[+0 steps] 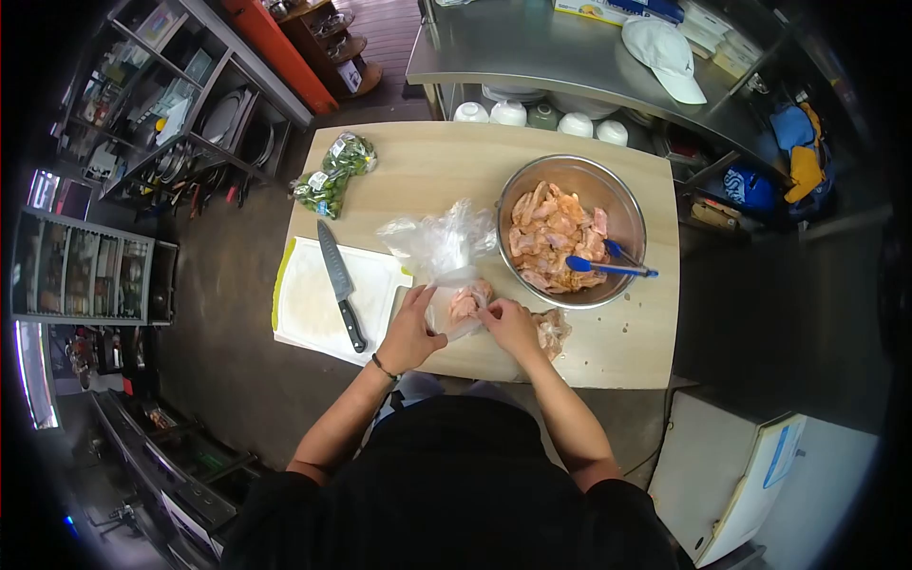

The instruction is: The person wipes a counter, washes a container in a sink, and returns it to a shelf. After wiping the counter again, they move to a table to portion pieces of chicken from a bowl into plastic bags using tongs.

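A clear plastic bag with raw chicken pieces inside lies at the near side of the wooden table, between my hands. My left hand grips the bag's left side, thumb toward me. On the other side, my right hand pinches the bag's edge with its fingertips. Partly behind my right hand rests another clear bag of chicken. Crumpled clear plastic bags lie just beyond. To the right stands a steel bowl of seasoned chicken pieces, with blue-tipped tongs resting in it.
A kitchen knife lies across a white cutting board on the left of the table. Bagged green vegetables sit at the far left corner. Beyond the table is a steel counter with a white cap.
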`<action>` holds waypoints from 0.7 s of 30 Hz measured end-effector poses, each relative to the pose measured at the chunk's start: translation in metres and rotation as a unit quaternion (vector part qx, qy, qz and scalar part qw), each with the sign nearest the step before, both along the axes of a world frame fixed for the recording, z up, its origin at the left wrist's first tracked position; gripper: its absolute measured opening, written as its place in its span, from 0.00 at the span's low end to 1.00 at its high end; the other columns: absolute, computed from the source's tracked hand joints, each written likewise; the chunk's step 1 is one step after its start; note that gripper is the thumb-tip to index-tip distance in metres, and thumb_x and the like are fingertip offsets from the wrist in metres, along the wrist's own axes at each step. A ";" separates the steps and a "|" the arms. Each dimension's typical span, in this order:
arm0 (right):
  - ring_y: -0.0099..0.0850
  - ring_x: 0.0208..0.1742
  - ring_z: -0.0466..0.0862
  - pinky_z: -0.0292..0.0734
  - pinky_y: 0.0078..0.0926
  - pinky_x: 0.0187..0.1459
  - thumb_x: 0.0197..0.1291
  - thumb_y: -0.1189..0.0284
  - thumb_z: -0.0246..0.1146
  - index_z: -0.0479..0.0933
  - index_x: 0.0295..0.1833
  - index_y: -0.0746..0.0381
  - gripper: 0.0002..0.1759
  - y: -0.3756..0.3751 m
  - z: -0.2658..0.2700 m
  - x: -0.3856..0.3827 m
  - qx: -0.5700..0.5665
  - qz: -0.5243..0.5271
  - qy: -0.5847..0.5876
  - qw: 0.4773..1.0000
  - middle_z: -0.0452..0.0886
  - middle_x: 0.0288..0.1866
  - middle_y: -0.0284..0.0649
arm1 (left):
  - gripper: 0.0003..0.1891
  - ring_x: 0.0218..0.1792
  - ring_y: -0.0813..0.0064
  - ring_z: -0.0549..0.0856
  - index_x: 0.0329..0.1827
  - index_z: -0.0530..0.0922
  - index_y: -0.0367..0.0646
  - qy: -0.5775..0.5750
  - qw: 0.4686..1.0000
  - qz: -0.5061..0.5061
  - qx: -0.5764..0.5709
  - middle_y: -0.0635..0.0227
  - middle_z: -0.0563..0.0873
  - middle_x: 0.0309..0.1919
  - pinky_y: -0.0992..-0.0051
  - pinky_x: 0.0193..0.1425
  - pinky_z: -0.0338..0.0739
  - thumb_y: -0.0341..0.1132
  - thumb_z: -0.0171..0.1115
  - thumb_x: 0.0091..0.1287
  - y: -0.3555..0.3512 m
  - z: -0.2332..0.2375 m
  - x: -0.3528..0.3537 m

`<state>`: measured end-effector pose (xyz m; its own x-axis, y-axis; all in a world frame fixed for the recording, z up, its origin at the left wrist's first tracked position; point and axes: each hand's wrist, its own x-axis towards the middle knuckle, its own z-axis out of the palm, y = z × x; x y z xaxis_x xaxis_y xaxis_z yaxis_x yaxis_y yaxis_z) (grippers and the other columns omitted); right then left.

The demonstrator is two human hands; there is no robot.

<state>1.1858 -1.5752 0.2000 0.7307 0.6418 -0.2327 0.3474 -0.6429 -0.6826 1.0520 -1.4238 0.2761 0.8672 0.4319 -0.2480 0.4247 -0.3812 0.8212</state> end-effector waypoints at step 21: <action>0.22 0.15 0.70 0.65 0.21 0.21 0.56 0.76 0.61 0.73 0.31 0.66 0.05 -0.195 0.153 0.046 0.112 -0.223 -0.104 0.963 0.76 0.22 0.38 | 0.15 0.32 0.69 0.85 0.48 0.79 0.35 -0.144 0.963 -0.218 -0.062 0.57 0.83 0.38 0.75 0.39 0.80 0.31 0.65 0.58 -0.143 0.046 0.125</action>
